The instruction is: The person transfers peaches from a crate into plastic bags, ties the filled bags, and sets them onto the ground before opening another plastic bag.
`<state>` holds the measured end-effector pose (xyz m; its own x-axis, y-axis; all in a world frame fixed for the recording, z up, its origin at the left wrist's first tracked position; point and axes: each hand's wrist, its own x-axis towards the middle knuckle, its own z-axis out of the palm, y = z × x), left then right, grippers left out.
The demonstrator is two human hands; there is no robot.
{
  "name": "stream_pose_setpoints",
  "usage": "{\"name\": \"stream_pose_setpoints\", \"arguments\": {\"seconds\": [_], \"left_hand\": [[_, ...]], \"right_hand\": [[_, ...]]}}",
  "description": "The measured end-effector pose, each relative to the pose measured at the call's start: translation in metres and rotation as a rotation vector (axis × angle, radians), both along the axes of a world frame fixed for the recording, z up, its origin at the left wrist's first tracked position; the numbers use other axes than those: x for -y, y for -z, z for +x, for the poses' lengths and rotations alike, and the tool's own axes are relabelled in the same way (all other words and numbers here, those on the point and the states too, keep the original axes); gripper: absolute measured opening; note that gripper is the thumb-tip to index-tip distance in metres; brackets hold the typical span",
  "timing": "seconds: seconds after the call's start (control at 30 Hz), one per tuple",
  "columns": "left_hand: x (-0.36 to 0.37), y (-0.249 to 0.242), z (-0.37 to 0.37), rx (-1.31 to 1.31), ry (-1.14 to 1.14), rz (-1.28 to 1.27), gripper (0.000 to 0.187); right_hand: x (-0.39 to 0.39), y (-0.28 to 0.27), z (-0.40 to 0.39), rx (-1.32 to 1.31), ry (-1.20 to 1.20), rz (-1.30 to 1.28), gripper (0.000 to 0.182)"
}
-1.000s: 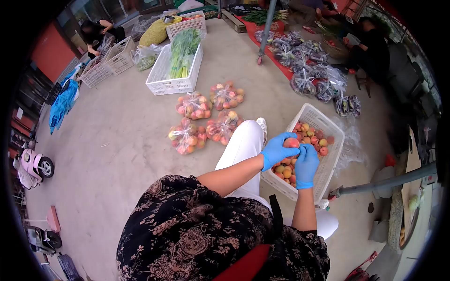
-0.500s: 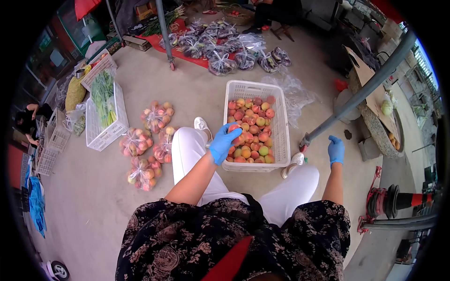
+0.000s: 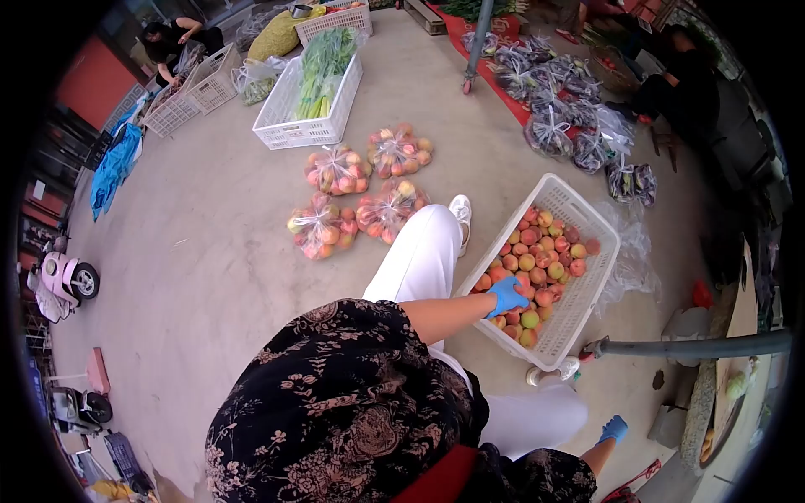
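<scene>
My left hand [image 3: 506,298], in a blue glove, reaches into a white plastic crate [image 3: 580,317] of peaches [image 3: 549,258]. Its fingers are curled round a peach [image 3: 521,285] near the crate's left side, partly hidden by the glove. Low on the right, my right hand [image 3: 615,429], also gloved in blue, hangs over the ground beside my knee. Its fingers are curled together, and I see nothing in them. The crate stands on the ground between my feet. Several tied clear bags of peaches [image 3: 338,170] rest left of my leg.
A white crate of leafy greens [image 3: 314,132] stands at the upper left. Several bags of dark produce [image 3: 549,130] lie on a red cloth. A metal pole [image 3: 688,345] crosses the right side near the crate. People sit at the upper left and upper right.
The view has swung left, so the crate appears tilted and farther right. My left hand, which held a peach over the crate's left edge, is now lower among the peaches.
</scene>
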<state>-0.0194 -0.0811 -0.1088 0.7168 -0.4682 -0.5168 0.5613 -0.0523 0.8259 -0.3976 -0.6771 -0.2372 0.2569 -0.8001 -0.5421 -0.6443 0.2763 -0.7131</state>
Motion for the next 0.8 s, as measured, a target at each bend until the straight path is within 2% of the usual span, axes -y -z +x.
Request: {"name": "stream_pose_setpoints", "arguments": {"seconds": [0.03, 0.07, 0.17, 0.27, 0.3, 0.33, 0.37, 0.4, 0.43, 0.5, 0.57, 0.67, 0.73, 0.8], "left_hand": [[0.002, 0.008, 0.001, -0.013, 0.014, 0.015, 0.027], [0.004, 0.003, 0.002, 0.076, 0.056, 0.167, 0.027], [0.007, 0.003, 0.001, 0.474, 0.121, 0.446, 0.029], [0.015, 0.037, 0.004, 0.686, 0.215, 0.516, 0.033], [0.025, 0.069, 0.008, 0.699, 0.270, 0.573, 0.037], [0.024, 0.072, 0.010, 0.659, 0.370, 0.552, 0.039], [0.019, 0.054, 0.004, 0.836, 0.454, 0.683, 0.041], [0.016, 0.057, 0.005, 0.818, 0.533, 0.675, 0.045], [0.014, 0.065, 0.005, 0.866, 0.620, 0.686, 0.049], [0.007, 0.070, 0.003, 0.921, 0.696, 0.733, 0.047], [0.001, 0.080, 0.002, 0.873, 0.712, 0.779, 0.035], [-0.004, 0.087, 0.006, 0.815, 0.737, 0.765, 0.022], [-0.010, 0.091, 0.006, 0.818, 0.804, 0.734, 0.016], [-0.013, 0.079, 0.010, 0.719, 0.805, 0.716, 0.020]], "right_hand": [[-0.045, -0.040, 0.022, -0.049, 0.027, -0.093, 0.026], [-0.088, -0.077, 0.042, -0.103, 0.056, -0.183, 0.031], [-0.197, -0.172, 0.091, -0.056, 0.104, -0.205, 0.048], [-0.185, -0.172, 0.093, -0.155, -0.017, -0.223, 0.051], [-0.158, -0.148, 0.083, -0.148, -0.096, -0.347, 0.049], [-0.126, -0.120, 0.056, -0.150, -0.151, -0.481, 0.046], [-0.127, -0.128, 0.051, -0.188, -0.174, -0.590, 0.041], [-0.185, -0.180, 0.079, -0.143, 0.050, -0.660, 0.032], [-0.194, -0.196, 0.083, -0.276, 0.026, -0.725, 0.025], [-0.158, -0.161, 0.054, -0.252, -0.039, -0.721, 0.021], [-0.157, -0.161, 0.042, -0.611, -0.323, -0.971, 0.023], [-0.158, -0.162, 0.041, -0.863, -0.339, -1.016, 0.022], [-0.171, -0.173, 0.040, -0.709, -0.234, -0.993, 0.021], [-0.182, -0.180, 0.049, -0.620, -0.151, -0.984, 0.023]]}}
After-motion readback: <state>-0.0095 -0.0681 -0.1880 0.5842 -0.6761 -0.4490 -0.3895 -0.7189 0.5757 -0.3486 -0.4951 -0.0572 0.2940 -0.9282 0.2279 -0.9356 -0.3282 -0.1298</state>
